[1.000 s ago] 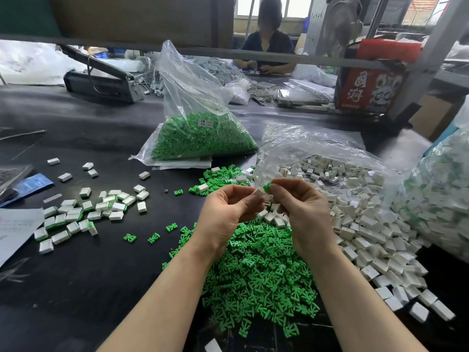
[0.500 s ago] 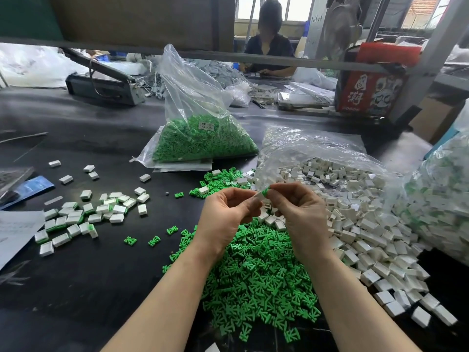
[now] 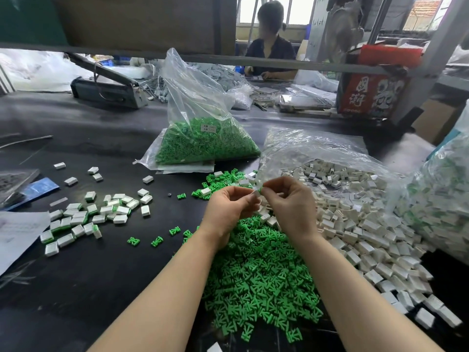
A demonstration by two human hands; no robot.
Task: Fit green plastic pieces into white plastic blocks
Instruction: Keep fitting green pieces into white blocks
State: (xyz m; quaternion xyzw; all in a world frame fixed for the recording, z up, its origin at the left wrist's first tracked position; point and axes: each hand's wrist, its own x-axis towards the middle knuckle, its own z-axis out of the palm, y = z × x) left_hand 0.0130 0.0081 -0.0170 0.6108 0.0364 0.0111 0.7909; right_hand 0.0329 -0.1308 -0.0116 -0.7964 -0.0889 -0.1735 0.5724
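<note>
Two hands (image 3: pixel 261 207) pinching small white block (image 3: pixel 256 193), green-tipped

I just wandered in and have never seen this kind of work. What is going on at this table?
A person is assembling small parts by hand. The left hand and right hand together pinch one white block above a loose pile of green pieces. A heap of white blocks spills from a clear bag on the right. Finished blocks with green showing lie scattered to the left. A sealed bag of green pieces stands behind.
</note>
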